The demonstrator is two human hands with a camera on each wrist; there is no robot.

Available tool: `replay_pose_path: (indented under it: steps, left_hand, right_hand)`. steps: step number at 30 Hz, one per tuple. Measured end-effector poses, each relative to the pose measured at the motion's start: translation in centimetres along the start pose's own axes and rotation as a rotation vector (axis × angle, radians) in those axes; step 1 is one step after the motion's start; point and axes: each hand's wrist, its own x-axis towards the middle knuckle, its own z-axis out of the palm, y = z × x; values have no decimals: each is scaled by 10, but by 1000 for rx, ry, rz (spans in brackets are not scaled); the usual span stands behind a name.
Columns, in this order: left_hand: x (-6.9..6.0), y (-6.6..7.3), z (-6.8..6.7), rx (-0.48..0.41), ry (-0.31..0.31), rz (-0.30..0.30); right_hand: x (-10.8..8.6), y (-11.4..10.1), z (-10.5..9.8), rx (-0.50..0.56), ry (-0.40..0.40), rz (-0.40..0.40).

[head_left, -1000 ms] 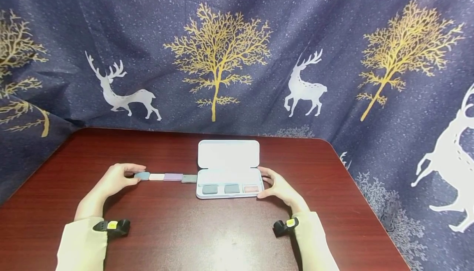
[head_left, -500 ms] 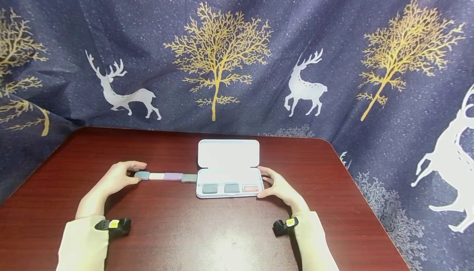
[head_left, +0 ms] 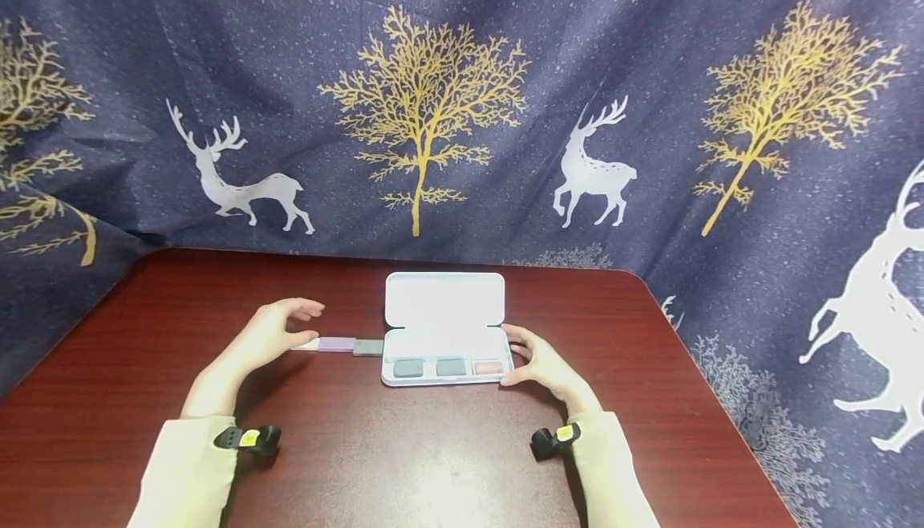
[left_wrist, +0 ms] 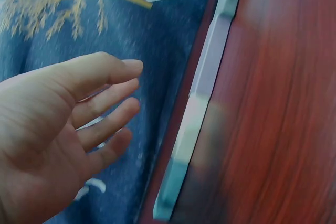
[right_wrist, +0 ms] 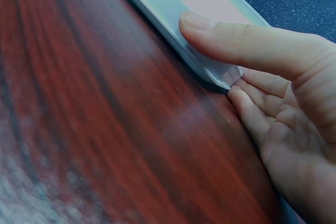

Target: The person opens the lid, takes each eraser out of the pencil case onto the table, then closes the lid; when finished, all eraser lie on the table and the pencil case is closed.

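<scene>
An open white hinged case (head_left: 433,342) lies on the table, its lid (head_left: 445,299) folded back. Along its front sit two dark grey-green blocks (head_left: 408,367) and a pinkish one (head_left: 488,367). My right hand (head_left: 545,363) grips the case's right end, thumb at the front corner, fingers at the side. Left of the case runs a row of small flat blocks: grey-green (head_left: 368,347), purple (head_left: 337,344), white (head_left: 311,344) and blue (left_wrist: 172,187). My left hand (head_left: 263,335) hovers by the row's left end with fingers loosely spread, holding nothing; it hides the blue block in the head view.
The reddish-brown wooden table (head_left: 346,448) reaches back to a dark blue cloth (head_left: 476,95) printed with deer and trees. Each wrist wears a black strap (head_left: 249,438) over a pale sleeve (head_left: 184,472).
My left hand has come away from the blue block and moved to the right and slightly up, over the white block. The right hand and the case have stayed in place.
</scene>
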Motion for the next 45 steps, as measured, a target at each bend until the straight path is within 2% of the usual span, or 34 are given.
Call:
replay_pose_path:
  steps: [5,14,24,34,39,45]
  left_hand:
    - [8,14,17,-53,-47,40]
    - [16,40,43,-73,-112,90]
    - [20,58,66,-28,-184,63]
    - [22,68,81,-58,-245,111]
    - [23,73,85,-51,-282,121]
    - [24,77,86,-23,-294,133]
  right_hand:
    - [-1,-1,0,5,-3,-1]
    - [-1,-2,1,-5,2,12]
    - [-1,-3,1,2,1,13]
    - [0,-3,2,11,0,16]
    - [0,-3,1,13,-1,16]
    - [0,-1,0,6,0,16]
